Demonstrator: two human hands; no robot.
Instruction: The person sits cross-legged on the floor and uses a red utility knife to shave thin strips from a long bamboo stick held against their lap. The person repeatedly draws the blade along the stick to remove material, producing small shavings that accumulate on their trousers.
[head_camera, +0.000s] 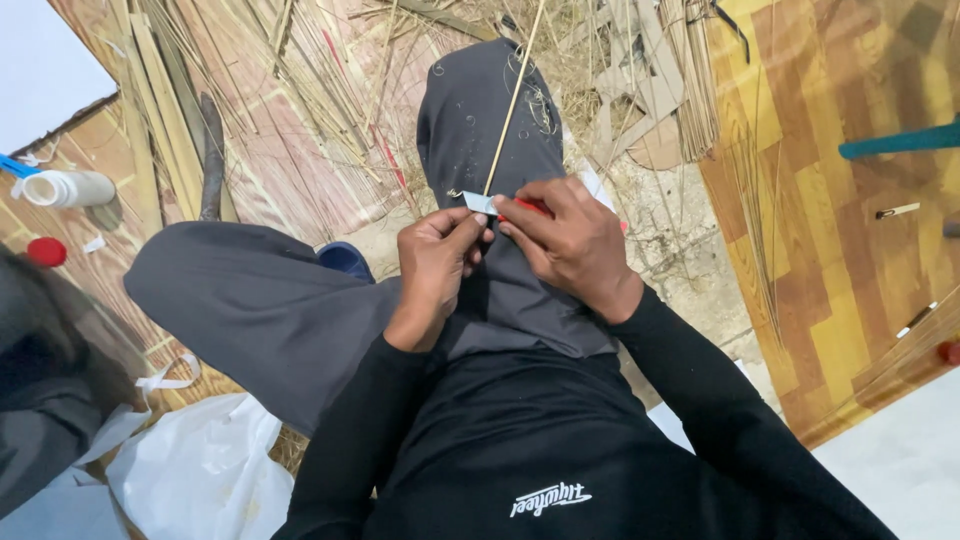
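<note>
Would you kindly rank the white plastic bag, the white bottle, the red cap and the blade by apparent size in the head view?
1. white plastic bag, largest, though nearest the camera.
2. white bottle.
3. red cap and the blade held in the hands look alike; the blade is partly covered, so no ranking between them.

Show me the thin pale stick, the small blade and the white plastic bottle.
Thin pale bamboo stick (512, 105), head view, on its middle length above the raised knee.
Small grey metal blade (480, 203), head view, on the flat part between both hands.
White plastic bottle (72, 188), head view, on its side wall, lying at left.
</note>
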